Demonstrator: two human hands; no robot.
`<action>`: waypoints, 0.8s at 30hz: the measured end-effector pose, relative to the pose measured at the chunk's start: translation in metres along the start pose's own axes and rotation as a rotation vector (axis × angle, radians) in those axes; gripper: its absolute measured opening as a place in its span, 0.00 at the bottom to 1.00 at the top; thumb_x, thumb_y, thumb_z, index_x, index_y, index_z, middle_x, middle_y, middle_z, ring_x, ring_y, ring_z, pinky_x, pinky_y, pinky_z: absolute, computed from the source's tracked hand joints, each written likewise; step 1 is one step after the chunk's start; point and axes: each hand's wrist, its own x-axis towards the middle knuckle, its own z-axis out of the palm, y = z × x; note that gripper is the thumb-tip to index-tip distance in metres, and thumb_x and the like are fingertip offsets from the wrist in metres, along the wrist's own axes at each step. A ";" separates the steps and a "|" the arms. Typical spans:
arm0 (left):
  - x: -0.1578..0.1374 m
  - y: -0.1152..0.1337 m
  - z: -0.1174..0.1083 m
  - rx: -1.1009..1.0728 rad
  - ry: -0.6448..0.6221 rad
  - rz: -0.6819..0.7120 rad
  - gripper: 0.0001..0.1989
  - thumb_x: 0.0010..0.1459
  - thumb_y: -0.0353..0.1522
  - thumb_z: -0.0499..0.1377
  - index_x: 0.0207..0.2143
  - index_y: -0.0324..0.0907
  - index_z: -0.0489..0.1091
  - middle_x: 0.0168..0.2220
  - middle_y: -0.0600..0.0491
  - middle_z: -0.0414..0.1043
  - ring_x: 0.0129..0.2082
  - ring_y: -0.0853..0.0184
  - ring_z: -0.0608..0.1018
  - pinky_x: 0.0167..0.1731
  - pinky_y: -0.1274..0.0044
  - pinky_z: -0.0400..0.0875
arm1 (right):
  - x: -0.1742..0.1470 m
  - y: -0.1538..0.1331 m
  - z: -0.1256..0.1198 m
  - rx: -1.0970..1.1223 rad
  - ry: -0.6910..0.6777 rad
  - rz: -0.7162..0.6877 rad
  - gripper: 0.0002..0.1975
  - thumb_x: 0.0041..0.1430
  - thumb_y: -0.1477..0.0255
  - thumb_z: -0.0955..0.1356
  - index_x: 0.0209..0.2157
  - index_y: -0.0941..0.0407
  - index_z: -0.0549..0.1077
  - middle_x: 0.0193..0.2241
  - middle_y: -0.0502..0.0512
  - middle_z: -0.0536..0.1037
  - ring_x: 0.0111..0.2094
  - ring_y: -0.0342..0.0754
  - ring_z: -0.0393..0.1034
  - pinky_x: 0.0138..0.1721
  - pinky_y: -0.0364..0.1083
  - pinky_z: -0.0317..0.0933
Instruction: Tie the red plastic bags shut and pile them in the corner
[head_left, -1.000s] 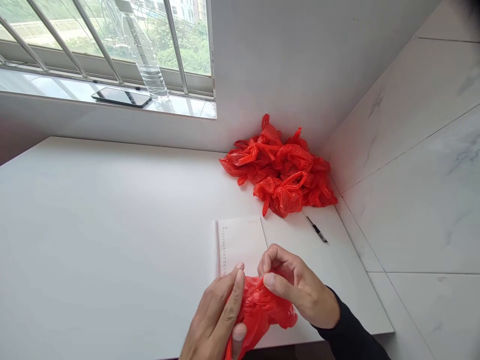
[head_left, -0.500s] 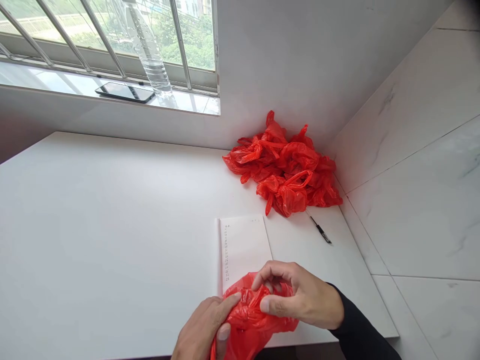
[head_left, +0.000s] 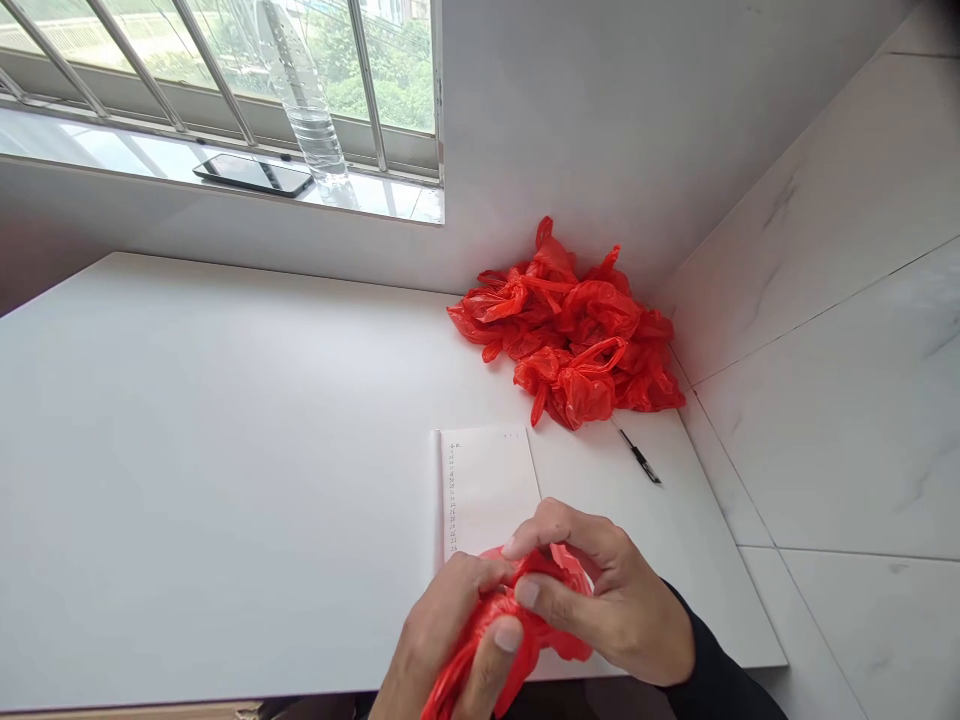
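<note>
A crumpled red plastic bag point(head_left: 517, 640) is bunched between my two hands at the table's front edge. My left hand point(head_left: 450, 630) grips its near left side, thumb on top and fingers curled round it. With thumb and fingers, my right hand point(head_left: 600, 590) pinches the bag's gathered upper part, close to the left fingertips. Part of the bag is hidden behind the fingers. Just beyond it lies an open notebook point(head_left: 491, 490) with a handwritten column of numbers; its lower end is covered by the bag and hands.
Several crumpled red plastic bags point(head_left: 577, 320) are heaped in the far right corner against the wall. A black pen point(head_left: 640, 457) lies in front of them on the white table point(head_left: 247, 450). On the windowsill are a phone point(head_left: 253, 174) and a clear water bottle point(head_left: 319, 135).
My left hand has moved up and right, closing round more of the bag. The bag is more tightly bunched, and both hands are nearer each other. The view has shifted slightly.
</note>
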 end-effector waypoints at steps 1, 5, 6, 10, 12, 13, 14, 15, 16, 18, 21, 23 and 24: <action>0.001 0.001 0.000 -0.008 -0.021 -0.037 0.15 0.68 0.41 0.50 0.49 0.47 0.72 0.36 0.51 0.71 0.34 0.66 0.75 0.35 0.77 0.73 | 0.000 -0.001 -0.001 -0.037 0.037 -0.022 0.08 0.62 0.73 0.70 0.44 0.52 0.75 0.33 0.48 0.72 0.32 0.41 0.67 0.37 0.43 0.62; 0.002 -0.001 -0.001 0.037 0.022 0.019 0.20 0.71 0.39 0.43 0.51 0.47 0.72 0.40 0.49 0.72 0.39 0.64 0.75 0.39 0.74 0.73 | -0.004 -0.007 -0.007 -0.164 0.049 -0.153 0.13 0.61 0.78 0.70 0.46 0.50 0.75 0.35 0.50 0.73 0.37 0.44 0.70 0.42 0.45 0.65; 0.001 -0.004 -0.001 0.071 0.033 0.070 0.21 0.71 0.39 0.42 0.53 0.47 0.71 0.42 0.48 0.73 0.42 0.63 0.75 0.40 0.73 0.73 | -0.006 -0.008 -0.009 -0.186 0.029 -0.173 0.14 0.61 0.79 0.69 0.46 0.50 0.75 0.35 0.50 0.74 0.38 0.44 0.70 0.42 0.45 0.65; -0.011 -0.026 -0.009 0.359 0.101 0.285 0.23 0.71 0.37 0.41 0.62 0.48 0.64 0.53 0.49 0.73 0.55 0.59 0.70 0.52 0.67 0.69 | -0.016 0.003 -0.021 -0.279 0.062 -0.137 0.12 0.65 0.77 0.66 0.46 0.50 0.76 0.37 0.53 0.74 0.40 0.46 0.70 0.42 0.47 0.66; -0.024 -0.045 -0.021 0.578 0.121 0.311 0.23 0.71 0.35 0.44 0.65 0.49 0.60 0.58 0.52 0.70 0.61 0.58 0.66 0.59 0.64 0.64 | -0.024 0.017 -0.031 -0.341 0.137 -0.079 0.09 0.67 0.75 0.65 0.43 0.51 0.77 0.37 0.54 0.73 0.39 0.47 0.69 0.41 0.48 0.65; -0.032 -0.055 -0.029 0.688 0.115 0.295 0.24 0.70 0.33 0.47 0.66 0.49 0.58 0.60 0.53 0.69 0.63 0.58 0.64 0.61 0.65 0.62 | -0.028 0.027 -0.036 -0.368 0.173 -0.034 0.08 0.67 0.73 0.65 0.41 0.52 0.77 0.36 0.54 0.73 0.38 0.48 0.69 0.41 0.48 0.65; -0.040 -0.065 -0.037 0.783 0.096 0.266 0.25 0.69 0.32 0.49 0.67 0.49 0.57 0.61 0.54 0.68 0.64 0.59 0.63 0.61 0.67 0.62 | -0.032 0.036 -0.041 -0.388 0.204 0.017 0.08 0.68 0.72 0.65 0.39 0.53 0.77 0.36 0.55 0.73 0.37 0.48 0.69 0.40 0.48 0.65; -0.048 -0.072 -0.043 0.856 0.075 0.246 0.26 0.68 0.31 0.50 0.67 0.49 0.56 0.61 0.55 0.68 0.64 0.60 0.62 0.60 0.69 0.64 | -0.036 0.046 -0.045 -0.398 0.230 0.066 0.08 0.68 0.70 0.65 0.38 0.53 0.77 0.35 0.55 0.73 0.37 0.48 0.69 0.40 0.49 0.65; -0.054 -0.078 -0.048 0.900 0.067 0.233 0.27 0.67 0.31 0.51 0.67 0.49 0.56 0.62 0.56 0.67 0.65 0.61 0.62 0.60 0.71 0.65 | -0.038 0.053 -0.047 -0.393 0.252 0.103 0.08 0.68 0.68 0.65 0.37 0.54 0.76 0.35 0.55 0.73 0.37 0.49 0.69 0.41 0.49 0.65; -0.059 -0.081 -0.049 0.919 0.086 0.224 0.27 0.67 0.29 0.50 0.68 0.47 0.55 0.64 0.54 0.64 0.66 0.61 0.61 0.59 0.72 0.66 | -0.040 0.063 -0.048 -0.350 0.297 0.131 0.09 0.68 0.66 0.65 0.38 0.54 0.76 0.36 0.55 0.73 0.38 0.49 0.69 0.42 0.49 0.65; -0.046 -0.069 -0.031 0.883 0.105 0.287 0.28 0.67 0.29 0.51 0.68 0.43 0.52 0.65 0.50 0.62 0.66 0.58 0.60 0.60 0.68 0.65 | -0.035 0.061 -0.041 -0.271 0.374 0.104 0.08 0.68 0.66 0.65 0.41 0.53 0.74 0.37 0.54 0.72 0.40 0.47 0.69 0.43 0.46 0.66; -0.031 -0.058 -0.014 0.884 0.045 0.359 0.30 0.64 0.32 0.55 0.67 0.40 0.54 0.61 0.46 0.67 0.63 0.55 0.64 0.60 0.64 0.64 | -0.032 0.057 -0.035 -0.255 0.373 0.072 0.07 0.68 0.66 0.65 0.42 0.53 0.74 0.37 0.53 0.72 0.39 0.46 0.70 0.42 0.45 0.67; -0.024 -0.053 -0.006 0.886 0.009 0.359 0.29 0.62 0.31 0.57 0.64 0.39 0.58 0.56 0.46 0.71 0.59 0.55 0.68 0.59 0.63 0.65 | -0.032 0.055 -0.033 -0.264 0.367 0.051 0.07 0.68 0.66 0.65 0.41 0.52 0.74 0.37 0.53 0.72 0.39 0.47 0.70 0.42 0.44 0.68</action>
